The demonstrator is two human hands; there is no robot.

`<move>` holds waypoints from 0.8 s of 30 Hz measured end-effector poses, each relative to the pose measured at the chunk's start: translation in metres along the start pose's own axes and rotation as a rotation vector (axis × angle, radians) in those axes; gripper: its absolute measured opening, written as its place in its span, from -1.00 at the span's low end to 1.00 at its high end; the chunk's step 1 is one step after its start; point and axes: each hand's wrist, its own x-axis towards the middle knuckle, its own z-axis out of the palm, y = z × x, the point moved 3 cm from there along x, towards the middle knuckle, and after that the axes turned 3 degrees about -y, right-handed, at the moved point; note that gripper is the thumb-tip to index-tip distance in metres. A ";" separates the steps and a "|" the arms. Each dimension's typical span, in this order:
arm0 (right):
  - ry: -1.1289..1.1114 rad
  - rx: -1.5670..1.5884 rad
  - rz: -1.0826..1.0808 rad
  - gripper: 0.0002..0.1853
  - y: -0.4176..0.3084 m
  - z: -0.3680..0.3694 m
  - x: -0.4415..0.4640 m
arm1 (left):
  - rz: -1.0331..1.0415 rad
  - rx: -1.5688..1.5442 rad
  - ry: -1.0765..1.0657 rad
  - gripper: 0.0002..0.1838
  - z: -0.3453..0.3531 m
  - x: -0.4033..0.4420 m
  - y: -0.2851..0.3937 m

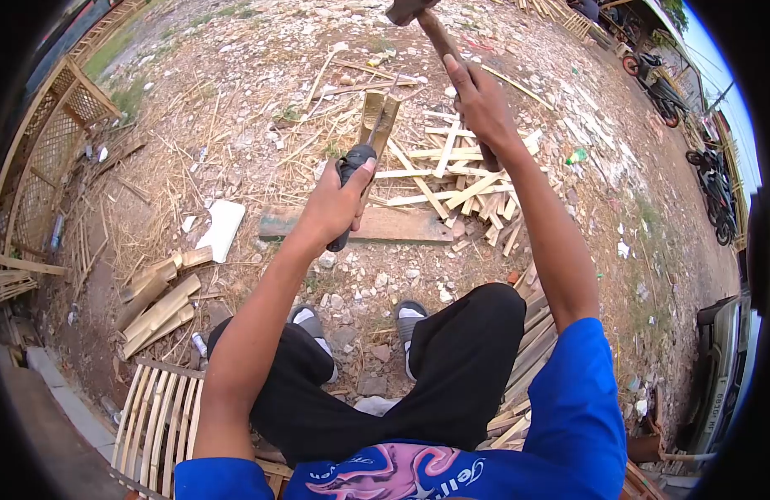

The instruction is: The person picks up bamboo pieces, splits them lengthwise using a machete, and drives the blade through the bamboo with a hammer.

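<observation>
My left hand (339, 198) is closed round the dark handle of a blade tool (357, 158), whose thin blade points away from me beside a split bamboo piece (380, 117). Raised at the upper right, my right hand (482, 102) grips the wooden handle of a hammer (439, 38); its head is partly cut off by the top edge. A weathered plank (402, 225) lies on the ground below my left hand. Many pale bamboo strips (468, 179) are heaped beyond and to the right of the plank.
Split bamboo pieces (164, 308) and a white scrap (222, 229) lie to the left. A slatted bamboo frame (156, 425) is at lower left, a lattice panel (47, 150) at far left. Motorcycles (656, 87) and a parked vehicle (722, 375) stand along the right.
</observation>
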 end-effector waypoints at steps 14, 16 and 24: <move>-0.205 -0.130 0.234 -0.33 0.074 0.065 -0.046 | -0.030 0.040 0.007 -0.48 0.005 -0.001 -0.017; -0.209 -0.136 0.207 -0.32 0.085 0.062 -0.030 | -0.025 0.059 0.015 -0.49 0.005 0.004 -0.020; 0.088 0.307 0.072 -0.37 0.052 0.034 -0.011 | -0.013 0.074 -0.008 -0.39 -0.002 0.000 -0.015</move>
